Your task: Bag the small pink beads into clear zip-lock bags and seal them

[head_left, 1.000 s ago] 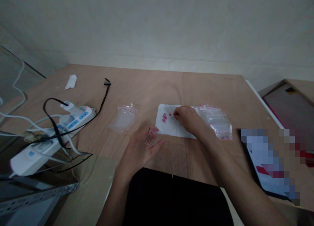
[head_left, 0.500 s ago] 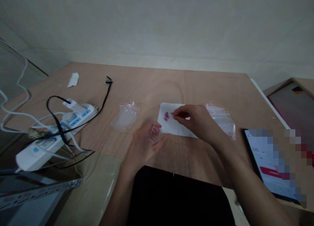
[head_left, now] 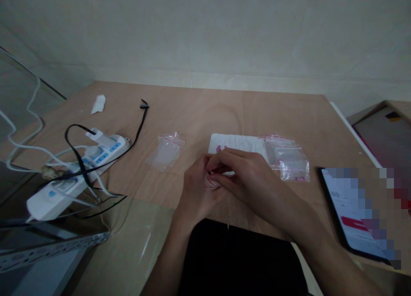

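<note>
My left hand point(head_left: 197, 193) is closed around a small clear zip bag point(head_left: 211, 183) with a red line near its mouth. My right hand point(head_left: 253, 171) is at the opening of that bag, thumb and fingers pinched together. Whatever lies between those fingertips is too small to make out. Behind the hands lies a white sheet point(head_left: 237, 140), partly covered by them. A few small pink pieces point(head_left: 220, 148) rest on its left part. Several clear zip bags point(head_left: 285, 152) overlap the sheet's right edge; the nearest one has pink pieces along its bottom.
Another clear zip bag point(head_left: 166, 152) lies to the left. A white power strip point(head_left: 77, 176) with tangled cables stands at the table's left, and a black cable point(head_left: 139, 131) runs across the wood. A white scrap point(head_left: 98, 104) lies far left. A tablet point(head_left: 346, 210) is at the right.
My right hand has moved from the pink pieces on the sheet down and left to the bag in my left hand. My left hand has shifted slightly right.
</note>
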`<action>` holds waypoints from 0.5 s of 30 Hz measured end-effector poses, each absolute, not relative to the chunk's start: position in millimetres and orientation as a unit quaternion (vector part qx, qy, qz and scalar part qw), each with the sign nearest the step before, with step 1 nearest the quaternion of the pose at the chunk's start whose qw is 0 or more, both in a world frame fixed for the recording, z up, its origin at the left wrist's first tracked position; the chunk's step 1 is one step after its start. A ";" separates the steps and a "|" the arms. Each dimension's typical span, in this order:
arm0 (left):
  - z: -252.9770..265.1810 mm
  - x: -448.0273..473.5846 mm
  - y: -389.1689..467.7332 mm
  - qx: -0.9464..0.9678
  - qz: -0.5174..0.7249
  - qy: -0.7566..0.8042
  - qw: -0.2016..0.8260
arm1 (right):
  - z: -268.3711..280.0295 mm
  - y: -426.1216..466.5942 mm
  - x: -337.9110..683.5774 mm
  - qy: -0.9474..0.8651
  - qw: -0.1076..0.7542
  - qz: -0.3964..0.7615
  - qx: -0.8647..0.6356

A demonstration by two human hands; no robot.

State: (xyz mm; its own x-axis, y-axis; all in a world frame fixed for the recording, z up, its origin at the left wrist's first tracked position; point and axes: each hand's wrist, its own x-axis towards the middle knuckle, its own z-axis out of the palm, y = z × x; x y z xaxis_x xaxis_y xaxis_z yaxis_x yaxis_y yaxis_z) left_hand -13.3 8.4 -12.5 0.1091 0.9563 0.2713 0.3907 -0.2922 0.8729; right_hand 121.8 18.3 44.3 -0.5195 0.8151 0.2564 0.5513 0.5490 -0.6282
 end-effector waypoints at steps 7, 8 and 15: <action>-20.6 -11.4 8.1 0.611 0.522 0.493 0.333 | 43.5 2.8 134.3 -0.845 0.280 0.214 -0.402; -22.7 -11.5 7.6 0.607 0.532 0.487 0.334 | 42.0 2.5 137.4 -0.840 0.277 0.219 -0.412; -24.1 -23.3 3.4 0.601 0.529 0.439 0.409 | 32.3 6.1 157.0 -0.764 0.314 0.294 -0.482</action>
State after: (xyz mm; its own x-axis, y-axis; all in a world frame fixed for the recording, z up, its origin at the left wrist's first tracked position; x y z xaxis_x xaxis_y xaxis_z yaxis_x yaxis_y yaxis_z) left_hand -23.3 3.4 -24.1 0.0554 0.9595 0.2763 0.0954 -0.2805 0.9551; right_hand 157.0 6.1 32.3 -0.3387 0.9202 0.1964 0.5511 0.3632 -0.7513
